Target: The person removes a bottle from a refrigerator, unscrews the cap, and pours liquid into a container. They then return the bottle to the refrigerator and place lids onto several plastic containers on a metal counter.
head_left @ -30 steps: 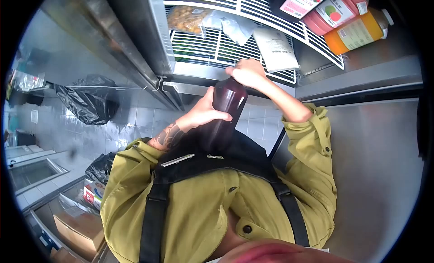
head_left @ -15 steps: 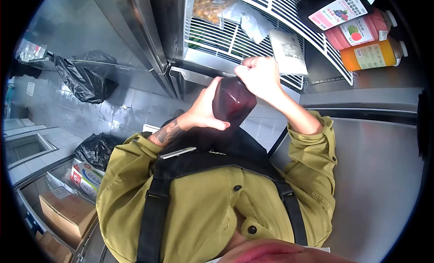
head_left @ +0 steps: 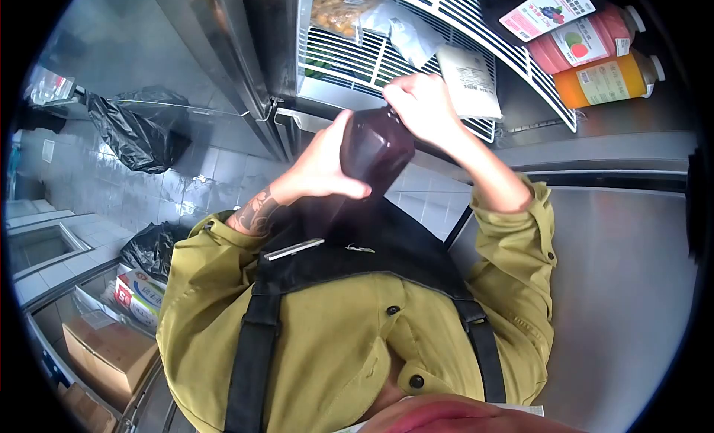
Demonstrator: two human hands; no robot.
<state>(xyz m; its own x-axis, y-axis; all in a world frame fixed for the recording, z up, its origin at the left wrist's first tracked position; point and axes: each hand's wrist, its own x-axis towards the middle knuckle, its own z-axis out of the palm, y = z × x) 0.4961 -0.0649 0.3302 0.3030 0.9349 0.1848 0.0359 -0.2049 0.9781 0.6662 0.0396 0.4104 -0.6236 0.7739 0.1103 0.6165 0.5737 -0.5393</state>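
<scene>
A dark purple juice bottle (head_left: 375, 152) is held tilted in front of my black apron. My left hand (head_left: 323, 165) grips its side, with the thumb along the near face. At the far end, my right hand (head_left: 424, 106) closes over the neck, and the fingers hide the cap. Beyond the hands, a wire shelf (head_left: 375, 61) holds a bag of round brown food (head_left: 336, 10), a clear plastic bag (head_left: 413, 39) and a white packet (head_left: 470, 83) with printed text.
A dark labelled bottle (head_left: 547, 13), a pink one (head_left: 580, 42) and an orange one (head_left: 601, 82) lie on the upper right shelf. Steel doors flank me. Black plastic bags (head_left: 137, 135), cardboard boxes (head_left: 108, 355) and a wet tiled floor (head_left: 204, 187) are at left.
Both hands and the bottle have shifted slightly up and left in view. My right hand stays closed on the neck and my left on the body.
</scene>
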